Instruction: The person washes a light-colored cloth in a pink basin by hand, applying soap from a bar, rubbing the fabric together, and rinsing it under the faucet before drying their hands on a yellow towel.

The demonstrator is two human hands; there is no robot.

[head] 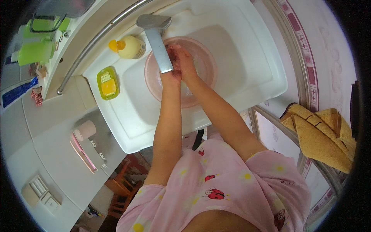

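Under the metal faucet (159, 52), my two hands are close together over a pink plastic basin (207, 66) standing in the white sink (232, 69). My left hand (173, 71) is partly hidden by the faucet's flat spout, and its fingers are hard to make out. Beside it on the right, my right hand (186, 63) touches or nearly touches it, palm turned inward. Whether anything lies between the palms cannot be seen. Some liquid shows in the basin.
A yellow pump bottle (132, 47) and a green soap dish (116, 94) with a yellow soap bar (108, 87) stand on the sink's left rim. A metal rail (95, 40) curves behind. A yellow towel (321, 136) hangs at the right; a toothbrush (82, 152) is on the left wall.
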